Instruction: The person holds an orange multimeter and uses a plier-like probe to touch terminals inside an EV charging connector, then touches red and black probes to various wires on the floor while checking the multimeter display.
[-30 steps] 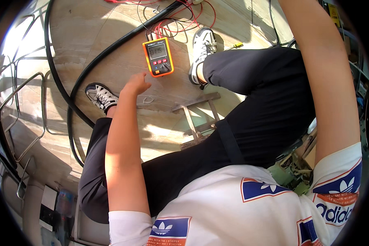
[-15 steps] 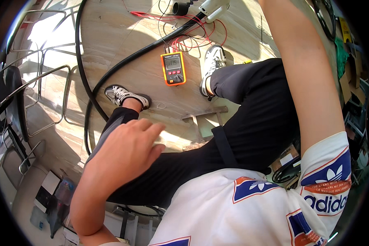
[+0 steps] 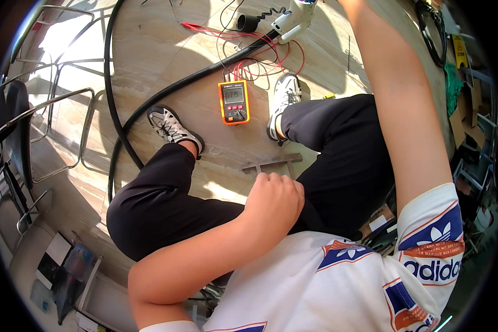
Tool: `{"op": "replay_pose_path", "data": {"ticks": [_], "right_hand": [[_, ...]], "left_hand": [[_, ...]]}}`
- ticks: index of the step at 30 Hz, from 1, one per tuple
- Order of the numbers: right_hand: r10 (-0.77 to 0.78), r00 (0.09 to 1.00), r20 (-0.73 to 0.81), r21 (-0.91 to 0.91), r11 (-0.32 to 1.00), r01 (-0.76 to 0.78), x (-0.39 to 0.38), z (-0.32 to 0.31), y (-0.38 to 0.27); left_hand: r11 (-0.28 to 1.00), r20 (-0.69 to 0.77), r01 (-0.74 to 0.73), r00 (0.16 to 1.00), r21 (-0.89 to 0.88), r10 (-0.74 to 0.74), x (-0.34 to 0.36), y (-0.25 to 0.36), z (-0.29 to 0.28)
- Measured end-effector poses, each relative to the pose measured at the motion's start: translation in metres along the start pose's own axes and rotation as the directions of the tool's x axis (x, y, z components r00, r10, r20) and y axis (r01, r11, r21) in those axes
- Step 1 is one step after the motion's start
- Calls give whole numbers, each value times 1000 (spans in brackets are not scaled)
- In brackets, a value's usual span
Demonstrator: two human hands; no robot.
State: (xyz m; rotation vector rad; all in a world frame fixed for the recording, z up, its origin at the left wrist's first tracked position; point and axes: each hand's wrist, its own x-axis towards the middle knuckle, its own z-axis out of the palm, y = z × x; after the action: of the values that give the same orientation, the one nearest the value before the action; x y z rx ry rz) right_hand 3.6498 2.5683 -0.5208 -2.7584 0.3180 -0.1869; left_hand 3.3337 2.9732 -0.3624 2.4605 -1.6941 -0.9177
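My left hand (image 3: pixel 275 202) is over my lap, beside my right thigh, its fingers curled closed with the back of the hand up. Whatever may be inside the fingers is hidden. My right arm (image 3: pixel 398 94) stretches forward and runs out past the top edge, so the right hand is out of view. Between my shoes on the floor lies an orange and black handheld meter (image 3: pixel 234 103) with a lit display. Red test leads (image 3: pixel 260 34) and black ones run from its top end. Beyond it lies a white plug-like connector (image 3: pixel 293 19) on a thick black cable (image 3: pixel 205 62).
A round black cap (image 3: pixel 248 23) on a coiled cord lies by the connector. Metal-framed chairs (image 3: pixel 66 130) stand at the left. A low stool-like frame (image 3: pixel 274 162) is below my legs. Cardboard (image 3: pixel 463 119) and a green bag (image 3: pixel 452 88) are at the right.
My left hand has moved right, from over my left leg to the middle of my lap, and its fingers have curled in. The view has shifted slightly.
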Motion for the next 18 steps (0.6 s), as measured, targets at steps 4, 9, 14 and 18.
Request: {"op": "replay_pose_path", "data": {"ticks": [4,9,14,18], "right_hand": [[75,995,70,192,978,-87,-29,-4,-14],[105,992,66,201,973,-116,-28,-4,-27],[148,956,253,147,971,-189,-14,-13,-32],[63,997,48,80,995,-67,-18,-2,-8]], "left_hand": [[1000,209,-10,978,-14,13,14,-7,-3],[1000,305,-9,952,22,2,27,-5,-8],[1000,271,3,963,25,-10,35,-3,-15],[1000,317,-6,948,1,5,34,-6,-19]]}}
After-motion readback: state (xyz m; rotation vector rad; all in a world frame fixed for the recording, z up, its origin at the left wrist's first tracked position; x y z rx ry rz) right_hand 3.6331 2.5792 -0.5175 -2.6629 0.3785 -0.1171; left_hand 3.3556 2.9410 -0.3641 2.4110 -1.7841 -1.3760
